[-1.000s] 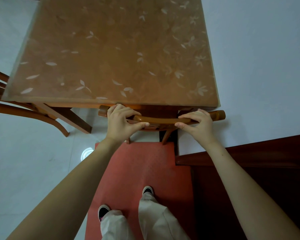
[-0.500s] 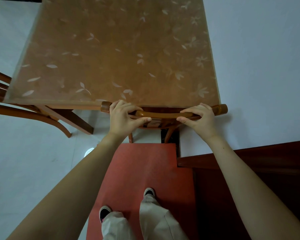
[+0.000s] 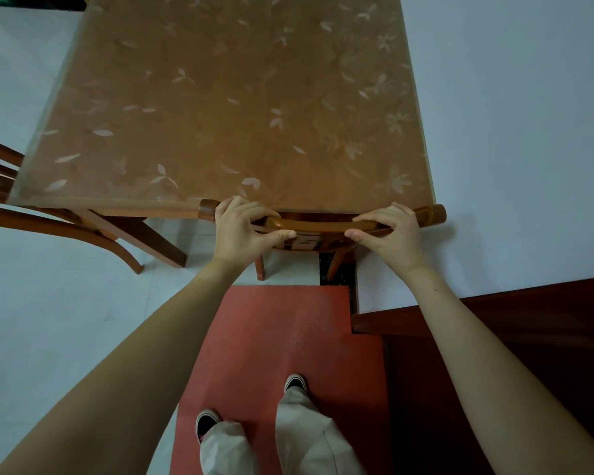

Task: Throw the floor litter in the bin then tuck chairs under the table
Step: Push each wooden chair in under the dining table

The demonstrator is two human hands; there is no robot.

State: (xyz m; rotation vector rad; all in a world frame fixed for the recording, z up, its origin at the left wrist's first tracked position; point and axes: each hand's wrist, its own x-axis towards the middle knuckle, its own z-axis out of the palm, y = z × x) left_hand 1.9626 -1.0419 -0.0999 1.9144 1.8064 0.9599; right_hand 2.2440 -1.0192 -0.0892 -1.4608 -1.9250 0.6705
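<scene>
As the left hand (image 3: pixel 244 231) and right hand (image 3: pixel 393 234) grip the chair back (image 3: pixel 318 225), fingers over, thumbs under, spread wide for a square push, it sits tight at the near edge of the tabletop (image 3: pixel 220 114), seat underneath. A second chair (image 3: pixel 66 226) waits at the left edge.

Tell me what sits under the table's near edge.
The chair whose top rail the left hand and right hand grip sits under the table; its back legs show. A table leg shows at left. The table hides its seat.

single head view — looks steeply down, close over table (image 3: pixel 220 97) edge, hands (image 3: pixel 247 224), feet.
</scene>
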